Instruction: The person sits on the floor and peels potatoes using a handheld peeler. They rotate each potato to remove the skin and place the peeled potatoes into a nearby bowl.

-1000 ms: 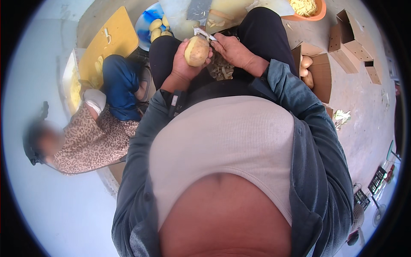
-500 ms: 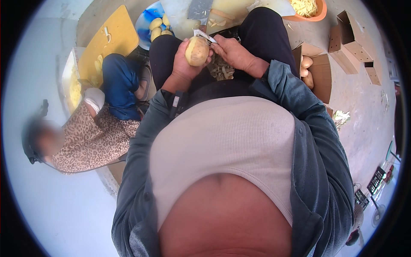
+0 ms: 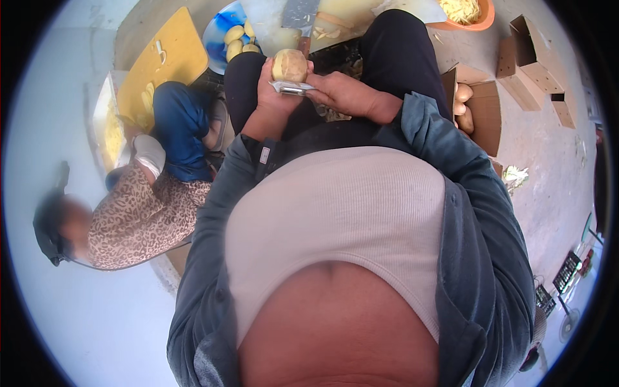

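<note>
Between my knees, my left hand [image 3: 271,97] is wrapped round a large potato [image 3: 289,65]. Pale yellow flesh shows on the potato's left side, brown skin on its right. My right hand [image 3: 340,92] grips a peeler [image 3: 290,88], whose metal head lies against the near side of the potato, close to my left palm. Most of the peeler's handle is hidden in my right fingers. Peelings [image 3: 332,116] lie below my hands, largely covered by my wrists.
Peeled potatoes [image 3: 235,48] sit in a blue-and-white basin [image 3: 212,44] beyond my left knee. A cleaver [image 3: 300,14] lies ahead on a board. Unpeeled potatoes [image 3: 463,93] fill a cardboard box [image 3: 484,109] at right; an orange bowl [image 3: 488,14] holds shreds. A co-worker [image 3: 148,206] sits left by a yellow board [image 3: 182,48].
The peeler has come from the potato's far side to its near side. My left hand has turned and raised the potato slightly away from me. The co-worker's gloved hand has shifted.
</note>
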The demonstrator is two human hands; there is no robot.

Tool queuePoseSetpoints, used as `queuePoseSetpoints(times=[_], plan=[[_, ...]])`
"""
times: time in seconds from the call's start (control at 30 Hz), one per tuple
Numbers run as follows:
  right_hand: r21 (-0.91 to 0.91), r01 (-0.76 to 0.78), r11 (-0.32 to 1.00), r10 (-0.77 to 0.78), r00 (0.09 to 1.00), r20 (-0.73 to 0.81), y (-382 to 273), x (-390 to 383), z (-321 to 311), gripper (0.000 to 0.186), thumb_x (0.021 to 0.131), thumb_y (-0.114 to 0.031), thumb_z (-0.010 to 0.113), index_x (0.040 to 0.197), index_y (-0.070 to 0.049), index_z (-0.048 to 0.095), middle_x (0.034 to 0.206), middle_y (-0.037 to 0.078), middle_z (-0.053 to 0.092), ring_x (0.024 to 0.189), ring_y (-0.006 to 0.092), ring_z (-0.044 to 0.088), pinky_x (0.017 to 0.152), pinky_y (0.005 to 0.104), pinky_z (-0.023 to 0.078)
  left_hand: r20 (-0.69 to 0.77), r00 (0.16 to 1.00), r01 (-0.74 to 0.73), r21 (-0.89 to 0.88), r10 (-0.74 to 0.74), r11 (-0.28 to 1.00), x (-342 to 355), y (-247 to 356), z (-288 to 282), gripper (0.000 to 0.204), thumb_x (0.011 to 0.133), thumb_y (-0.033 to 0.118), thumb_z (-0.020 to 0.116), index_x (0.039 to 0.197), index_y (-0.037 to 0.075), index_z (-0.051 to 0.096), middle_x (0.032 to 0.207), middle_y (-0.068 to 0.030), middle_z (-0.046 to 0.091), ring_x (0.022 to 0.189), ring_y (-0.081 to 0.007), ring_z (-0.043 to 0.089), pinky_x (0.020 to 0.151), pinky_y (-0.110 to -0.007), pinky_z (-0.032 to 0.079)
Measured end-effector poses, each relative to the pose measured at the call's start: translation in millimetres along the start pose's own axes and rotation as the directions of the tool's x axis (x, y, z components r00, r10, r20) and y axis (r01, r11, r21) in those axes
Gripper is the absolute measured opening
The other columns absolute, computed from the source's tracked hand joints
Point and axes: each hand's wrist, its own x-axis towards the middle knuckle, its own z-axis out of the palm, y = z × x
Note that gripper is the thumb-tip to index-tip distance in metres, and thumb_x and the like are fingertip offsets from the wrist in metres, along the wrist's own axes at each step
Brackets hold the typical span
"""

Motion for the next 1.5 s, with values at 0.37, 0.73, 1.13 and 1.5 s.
queuePoseSetpoints(times=[0.37, 0.73, 1.13, 1.5], plan=[[0.329, -0.266, 0.906, 0.384, 0.844, -0.375, 8.5, 15.6, -23.2, 0.051, 0.079, -0.038, 0.070, 0.108, 0.002, 0.058, 0.088, 0.016, 0.066, 0.081, 0.0266, 0.064, 0.076, 0.0341, 0.050, -0.077, 0.996, 0.057, 0.147, -0.046, 0.988, -10.9, 2.5, 27.3, 0.044, 0.094, 0.043, 0.044, 0.123, 0.010, 0.051, 0.121, -0.0128, 0.056, 0.111, -0.0300, 0.054, 0.092, -0.049, 0.044], [0.080, -0.351, 0.933, 0.358, 0.891, -0.280, 17.4, 17.4, -27.6, 0.059, 0.074, -0.030, 0.069, 0.120, 0.002, 0.050, 0.106, 0.026, 0.060, 0.099, 0.0383, 0.059, 0.088, 0.0381, 0.047, -0.153, 0.988, 0.063, 0.232, -0.028, 0.971, -13.4, 2.9, 46.3, 0.041, 0.093, 0.039, 0.046, 0.119, 0.008, 0.051, 0.112, -0.0142, 0.059, 0.101, -0.0330, 0.058, 0.080, -0.046, 0.048], [-0.085, -0.146, 0.986, 0.109, 0.933, -0.342, 5.4, 14.0, -26.7, 0.031, 0.096, -0.030, 0.046, 0.093, 0.001, 0.051, 0.081, 0.024, 0.062, 0.080, 0.0438, 0.060, 0.072, 0.0492, 0.048, -0.074, 0.995, 0.078, 0.249, -0.062, 0.965, -13.4, 8.1, 38.8, 0.048, 0.094, 0.043, 0.043, 0.128, 0.009, 0.048, 0.122, -0.0136, 0.056, 0.108, -0.0330, 0.055, 0.087, -0.046, 0.046], [-0.128, -0.168, 0.977, 0.134, 0.962, -0.239, -4.5, 11.7, -25.0, 0.031, 0.095, -0.030, 0.045, 0.093, 0.000, 0.051, 0.079, 0.026, 0.062, 0.080, 0.0441, 0.060, 0.071, 0.0501, 0.048, -0.190, 0.982, 0.037, 0.232, 0.008, 0.972, -10.7, 3.2, 32.8, 0.045, 0.097, 0.044, 0.039, 0.124, 0.010, 0.049, 0.119, -0.0122, 0.056, 0.110, -0.0308, 0.054, 0.089, -0.049, 0.045]])
